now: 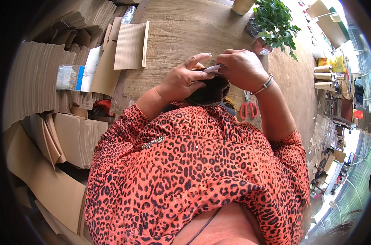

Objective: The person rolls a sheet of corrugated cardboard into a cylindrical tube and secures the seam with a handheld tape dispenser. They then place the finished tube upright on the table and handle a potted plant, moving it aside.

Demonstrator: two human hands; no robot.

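A dark brown, hollow pouch-like object point(209, 90) is held close to my body, its opening facing up; its exact kind is hard to make out. My left hand point(180, 80) is closed on its rim, with the thumb and index finger raised toward a small white strip point(213, 69). The strip lies at the far edge of the dark object. Bent fingers of my right hand point(243, 68) pinch the strip's other end, and they hide part of it. Scissors point(248, 109) with red handles lie just right of the dark object. Beside them a yellow curved edge point(231, 102) shows partly.
Under my hands is a wooden table point(173, 36). Stacked cardboard sheets point(34, 81) crowd the left side, and a small cardboard stack point(130, 45) lies on the table. A leafy potted plant point(275, 22) stands at the far right. Cardboard tubes point(323, 76) sit further right.
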